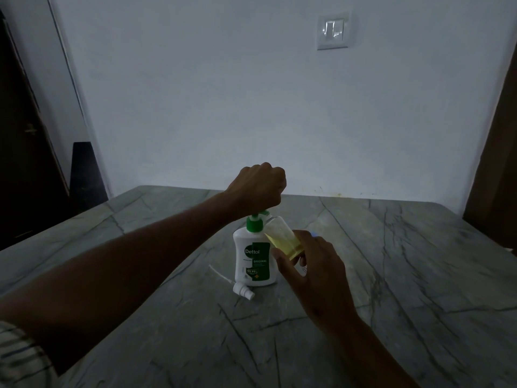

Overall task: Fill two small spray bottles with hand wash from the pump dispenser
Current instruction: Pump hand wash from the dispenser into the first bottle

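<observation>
The left hand point(258, 189) is balled into a fist on top of the dispenser point(253, 256), its grip clenched over the green pump head, whose collar and spout show just under the knuckles. The dispenser is white with a green label and stands upright on the grey veined surface point(405, 275), near its middle.

The right hand point(313, 273) holds a small clear bottle point(282, 236) between thumb and fingers — tilted, with its open mouth up against the pump spout and its lower part grasped. Yellowish liquid sits in the bottom portion of the bottle; the upper part is clear. The bottle touches, or nearly touches, the dispenser's right shoulder.

A white spray cap point(242, 288) with its thin dip tube lies flat on the surface just left of the dispenser's base, untouched. Something small and pale blue peeks out behind the right hand's fingers — too hidden to identify.
</observation>
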Tool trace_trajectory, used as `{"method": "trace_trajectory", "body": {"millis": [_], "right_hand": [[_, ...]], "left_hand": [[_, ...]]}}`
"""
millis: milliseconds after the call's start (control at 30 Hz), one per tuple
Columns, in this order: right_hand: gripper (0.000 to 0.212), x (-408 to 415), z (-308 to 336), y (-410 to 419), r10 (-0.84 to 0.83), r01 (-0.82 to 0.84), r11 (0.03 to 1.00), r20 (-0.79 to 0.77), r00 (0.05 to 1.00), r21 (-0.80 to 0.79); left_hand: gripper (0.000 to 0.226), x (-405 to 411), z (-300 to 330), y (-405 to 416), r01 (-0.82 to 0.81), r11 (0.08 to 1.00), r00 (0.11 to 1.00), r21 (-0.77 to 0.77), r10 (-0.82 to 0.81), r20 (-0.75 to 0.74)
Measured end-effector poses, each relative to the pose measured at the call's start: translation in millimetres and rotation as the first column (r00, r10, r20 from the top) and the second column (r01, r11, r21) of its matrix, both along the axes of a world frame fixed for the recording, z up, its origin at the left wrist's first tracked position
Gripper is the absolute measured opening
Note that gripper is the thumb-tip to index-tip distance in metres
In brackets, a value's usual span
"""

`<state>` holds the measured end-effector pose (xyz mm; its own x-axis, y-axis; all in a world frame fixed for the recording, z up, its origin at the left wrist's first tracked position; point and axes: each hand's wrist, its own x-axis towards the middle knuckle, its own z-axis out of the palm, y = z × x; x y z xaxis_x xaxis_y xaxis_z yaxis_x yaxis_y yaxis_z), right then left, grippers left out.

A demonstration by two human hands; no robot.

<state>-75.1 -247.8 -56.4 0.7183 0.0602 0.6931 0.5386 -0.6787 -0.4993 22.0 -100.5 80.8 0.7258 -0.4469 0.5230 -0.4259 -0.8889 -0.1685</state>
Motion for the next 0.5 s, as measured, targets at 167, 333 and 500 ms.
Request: {"method": "trace_trajectory", "body": {"millis": [167,333,500], "right_hand": [[0.061,1.1,1.4,-1.1,-0.004,0.004,1.0,-0.006,1.0,-0.008],[0.06,3.2,-1.6,-0.9,-0.014,0.014,1.0,0.01,1.0,-0.02],[0.064,0.9,-0.4,-0.9,-0.008,0.008,1.0,0.027,1.0,-0.011]], "left_hand": [[0.028,0.5,6.8,-0.4,-0.007,1.0,1.0,0.006,0.007,0.019],[0.029,1.9,-0.7,-1.6,-0.01,1.0,1.0,0.027,0.01,0.001],[0.038,0.9,4.3,0.1,0.001,1.0,1.0,0.002,-0.001,0.003]]}}
